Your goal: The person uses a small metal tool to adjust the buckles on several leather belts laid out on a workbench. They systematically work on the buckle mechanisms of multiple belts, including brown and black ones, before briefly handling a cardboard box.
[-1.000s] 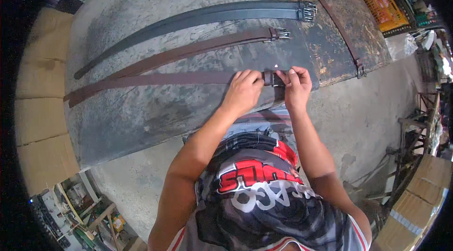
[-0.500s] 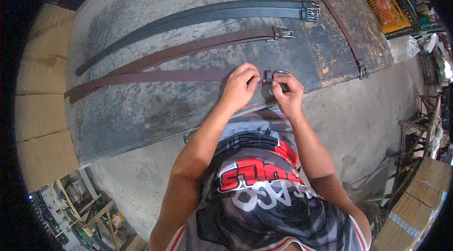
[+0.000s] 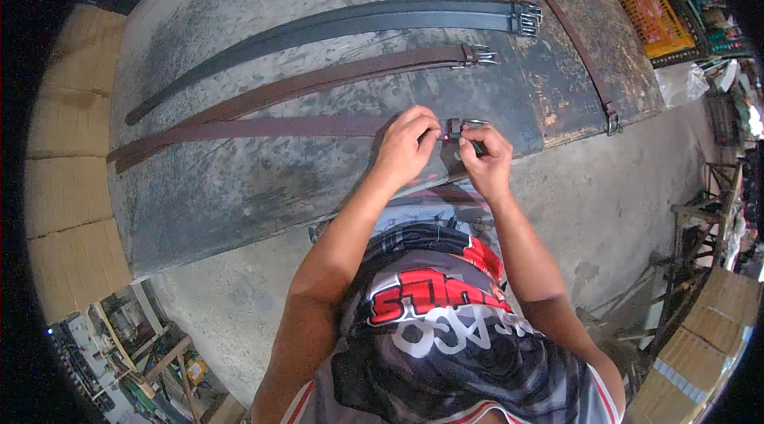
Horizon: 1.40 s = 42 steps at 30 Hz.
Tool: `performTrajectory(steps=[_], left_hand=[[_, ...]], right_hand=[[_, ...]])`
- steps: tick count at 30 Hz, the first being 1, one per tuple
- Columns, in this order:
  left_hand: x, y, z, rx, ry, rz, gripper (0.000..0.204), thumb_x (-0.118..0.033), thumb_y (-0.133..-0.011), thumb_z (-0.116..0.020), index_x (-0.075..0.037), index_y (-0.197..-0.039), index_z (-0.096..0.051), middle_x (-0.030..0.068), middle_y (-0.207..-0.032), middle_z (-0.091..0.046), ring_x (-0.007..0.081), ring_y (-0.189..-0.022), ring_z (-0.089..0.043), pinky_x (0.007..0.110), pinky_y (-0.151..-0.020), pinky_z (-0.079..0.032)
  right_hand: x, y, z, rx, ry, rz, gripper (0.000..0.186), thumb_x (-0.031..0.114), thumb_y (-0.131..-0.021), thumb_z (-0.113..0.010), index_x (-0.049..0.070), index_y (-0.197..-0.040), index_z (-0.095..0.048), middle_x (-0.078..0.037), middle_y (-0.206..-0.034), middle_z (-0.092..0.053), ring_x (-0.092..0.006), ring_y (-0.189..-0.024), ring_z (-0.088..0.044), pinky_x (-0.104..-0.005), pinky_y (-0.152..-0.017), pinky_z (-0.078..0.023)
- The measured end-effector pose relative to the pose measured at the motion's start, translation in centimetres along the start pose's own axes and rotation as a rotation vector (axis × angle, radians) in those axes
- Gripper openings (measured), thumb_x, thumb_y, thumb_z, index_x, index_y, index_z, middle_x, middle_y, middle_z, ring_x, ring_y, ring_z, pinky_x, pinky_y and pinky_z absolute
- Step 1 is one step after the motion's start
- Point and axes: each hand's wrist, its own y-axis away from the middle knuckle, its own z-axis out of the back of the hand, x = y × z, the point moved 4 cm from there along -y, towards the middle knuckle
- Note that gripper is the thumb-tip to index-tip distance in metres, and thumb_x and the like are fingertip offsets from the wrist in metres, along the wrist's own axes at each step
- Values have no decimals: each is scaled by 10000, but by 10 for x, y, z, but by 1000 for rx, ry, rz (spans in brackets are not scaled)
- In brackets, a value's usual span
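A dark brown belt [image 3: 302, 126] lies along the near part of the worn grey tabletop [image 3: 263, 189], with both my hands at its buckle end. My left hand [image 3: 410, 145] has curled fingers pinching the strap just left of the loop [image 3: 454, 125]. My right hand [image 3: 485, 157] grips the end beside the metal buckle [image 3: 476, 121], thumb and finger closed. A tiny pink spot shows between them; exactly what it is cannot be told. Beyond lie a second brown belt [image 3: 334, 79] and a doubled black belt [image 3: 334, 23], buckles to the right.
Another brown strap [image 3: 565, 26] lies diagonally at the right. Cardboard sheets [image 3: 76, 193] line the left side; a yellow plastic crate [image 3: 649, 14] sits at the back right. A taped cardboard box [image 3: 700, 344] and metal frames [image 3: 708, 217] stand right; clutter fills the lower left.
My right hand has moved down and left from atop the buckle, uncovering it and the loop. My left hand has shifted slightly up and left. Little differs over the last half second.
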Motion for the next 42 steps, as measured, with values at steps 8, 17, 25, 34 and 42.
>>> performTrajectory(steps=[8, 17, 25, 34, 42], left_hand=[[5, 1, 4, -283, -43, 103, 188, -10, -831, -571, 12, -1017, -587, 171, -1065, -570, 337, -946, -591, 381, -824, -481], [-24, 30, -16, 199, -498, -140, 442, -119, -835, -611, 16, -1252, -549, 206, -1378, -419, 374, -1293, -385, 477, -1065, -340], [-28, 17, 1, 142, -427, -153, 320, -128, -812, -640, -3, -1105, -615, 154, -1241, -549, 341, -1193, -480, 454, -986, -389], [-23, -17, -5, 238, -572, -199, 211, -159, -776, -689, -75, -956, -620, 89, -952, -562, 297, -937, -536, 450, -827, -416], [-10, 4, -3, 201, -186, -15, 279, -187, -764, -730, -32, -965, -615, 128, -981, -571, 341, -953, -569, 406, -832, -461]], right_hand=[[-24, 10, 0, -86, -165, -156, 52, 14, -820, -649, 14, -850, -607, -87, -846, -647, -202, -762, -649, -324, -714, -515], [-40, 4, 4, -371, -883, -482, 98, 41, -949, -544, 9, -1038, -518, -30, -844, -544, -125, -751, -583, -375, -795, -574], [-47, -3, 12, -446, -1156, -644, 89, 65, -946, -545, 48, -1026, -511, -23, -793, -520, -119, -670, -520, -436, -791, -575], [-33, -7, 37, -459, -998, -521, 123, 60, -939, -561, 51, -1051, -509, -22, -789, -518, -111, -671, -517, -419, -777, -574], [-19, -7, 30, -375, -871, -455, 98, 43, -949, -540, 21, -1043, -527, -37, -887, -512, -109, -731, -537, -415, -813, -585]])
